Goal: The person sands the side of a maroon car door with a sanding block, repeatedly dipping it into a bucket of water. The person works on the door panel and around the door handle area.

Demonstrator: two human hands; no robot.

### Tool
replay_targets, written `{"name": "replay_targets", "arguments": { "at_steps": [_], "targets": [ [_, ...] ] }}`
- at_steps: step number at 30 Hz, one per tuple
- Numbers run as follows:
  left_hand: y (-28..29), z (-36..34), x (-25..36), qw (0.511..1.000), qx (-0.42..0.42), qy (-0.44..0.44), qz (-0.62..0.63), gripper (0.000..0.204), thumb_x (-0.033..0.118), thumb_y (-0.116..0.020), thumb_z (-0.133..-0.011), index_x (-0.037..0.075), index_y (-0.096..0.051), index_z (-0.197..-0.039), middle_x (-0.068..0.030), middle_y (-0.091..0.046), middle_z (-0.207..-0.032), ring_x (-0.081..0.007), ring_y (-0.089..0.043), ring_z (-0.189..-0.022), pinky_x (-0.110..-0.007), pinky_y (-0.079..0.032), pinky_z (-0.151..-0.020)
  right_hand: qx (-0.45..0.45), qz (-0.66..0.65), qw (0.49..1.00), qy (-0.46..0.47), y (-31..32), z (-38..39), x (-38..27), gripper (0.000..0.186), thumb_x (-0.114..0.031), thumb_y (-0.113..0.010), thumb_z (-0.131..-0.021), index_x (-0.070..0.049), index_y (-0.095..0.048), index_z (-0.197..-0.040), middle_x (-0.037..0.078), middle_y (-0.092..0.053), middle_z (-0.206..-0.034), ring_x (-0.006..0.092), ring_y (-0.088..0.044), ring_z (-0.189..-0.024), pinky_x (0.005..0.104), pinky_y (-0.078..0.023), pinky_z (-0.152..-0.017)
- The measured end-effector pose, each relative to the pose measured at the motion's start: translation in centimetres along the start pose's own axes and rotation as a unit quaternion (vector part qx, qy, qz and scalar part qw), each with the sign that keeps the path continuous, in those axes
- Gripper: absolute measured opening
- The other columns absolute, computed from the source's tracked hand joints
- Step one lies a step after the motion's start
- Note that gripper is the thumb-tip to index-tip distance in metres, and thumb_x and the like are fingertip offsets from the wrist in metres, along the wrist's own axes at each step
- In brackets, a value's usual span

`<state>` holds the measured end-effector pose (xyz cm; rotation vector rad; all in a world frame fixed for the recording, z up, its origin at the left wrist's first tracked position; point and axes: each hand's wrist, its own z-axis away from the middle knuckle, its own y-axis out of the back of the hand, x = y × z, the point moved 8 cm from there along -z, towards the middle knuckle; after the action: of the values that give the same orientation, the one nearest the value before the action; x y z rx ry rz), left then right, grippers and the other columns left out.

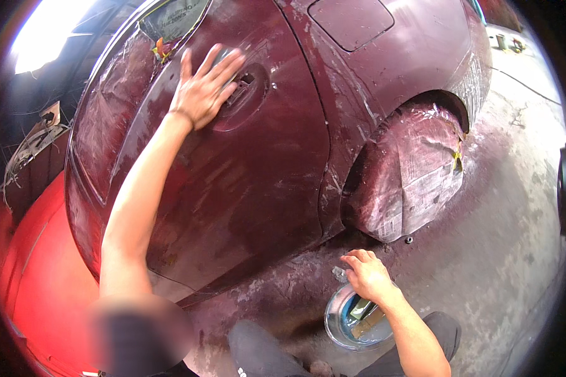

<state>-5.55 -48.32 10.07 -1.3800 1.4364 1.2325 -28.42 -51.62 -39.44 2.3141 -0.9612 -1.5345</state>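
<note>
Stained floor (503,188), door (258,169), apparently under left grip (201,94)

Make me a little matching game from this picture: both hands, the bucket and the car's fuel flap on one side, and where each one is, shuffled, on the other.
1. Left hand
2. Right hand
3. Bucket
4. Fuel flap

A. By the bucket's far edge
B. In the body panel, above the wheel arch in the picture
C. Spread against the dark red door
D. On the floor

Pairs: 1-C, 2-A, 3-D, 4-B.
</note>
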Motion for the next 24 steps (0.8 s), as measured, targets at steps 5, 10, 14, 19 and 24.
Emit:
{"name": "replay_targets", "arguments": {
  "at_steps": [5,10,14,19,24],
  "targets": [
    [0.8,-2.2,0.0,1.000,0.003,0.008,-0.001,0.064,0.044,-0.038,-0.123,0.029,-0.027,-0.184,0.0065,-0.026,-0.191,-0.0245,-0.011,-0.179,-0.072,-0.001,-0.139,0.008,0.009,1.000,-0.006,0.8,0.2,0.8,0.042,-0.014,-0.075,-0.096,-0.008,-0.077,-0.137,0.013,-0.070,-0.142,0.0380,-0.065,-0.137,0.0538,-0.056,-0.111],
    [1.7,-13.9,1.8,0.994,-0.037,0.051,-0.089,0.065,0.045,-0.034,-0.124,0.029,-0.022,-0.185,0.0077,-0.023,-0.192,-0.0237,-0.010,-0.179,-0.075,-0.005,-0.138,0.025,0.012,1.000,-0.011,0.0,0.1,1.7,0.042,-0.012,-0.076,-0.095,-0.008,-0.077,-0.137,0.013,-0.070,-0.141,0.0380,-0.065,-0.135,0.0530,-0.056,-0.111],
    [0.4,-9.3,8.0,0.993,-0.030,0.116,0.019,0.067,0.049,-0.037,-0.122,0.028,-0.024,-0.185,0.0061,-0.021,-0.192,-0.0221,-0.011,-0.179,-0.073,-0.005,-0.139,0.045,0.007,0.999,-0.003,0.7,0.0,2.0,0.044,-0.011,-0.076,-0.095,-0.008,-0.076,-0.138,0.013,-0.070,-0.140,0.0380,-0.066,-0.134,0.0531,-0.056,-0.111],
    [1.0,-4.7,13.6,0.993,0.003,0.038,0.109,0.069,0.052,-0.037,-0.122,0.029,-0.022,-0.185,0.0049,-0.020,-0.193,-0.0202,-0.015,-0.178,-0.075,0.002,-0.138,0.027,0.016,0.999,-0.025,1.1,0.9,2.8,0.046,-0.010,-0.077,-0.093,-0.007,-0.075,-0.139,0.014,-0.070,-0.140,0.0396,-0.066,-0.132,0.0533,-0.057,-0.110],
    [0.4,-12.3,6.1,0.967,0.076,0.231,0.073,0.066,0.049,-0.033,-0.123,0.027,-0.025,-0.184,0.0052,-0.023,-0.192,-0.0197,-0.017,-0.178,-0.081,0.000,-0.135,0.043,0.014,0.999,-0.013,1.3,0.8,1.5,0.047,-0.011,-0.077,-0.094,-0.007,-0.074,-0.140,0.016,-0.069,-0.141,0.0414,-0.067,-0.131,0.0534,-0.058,-0.110]
  ]
}}
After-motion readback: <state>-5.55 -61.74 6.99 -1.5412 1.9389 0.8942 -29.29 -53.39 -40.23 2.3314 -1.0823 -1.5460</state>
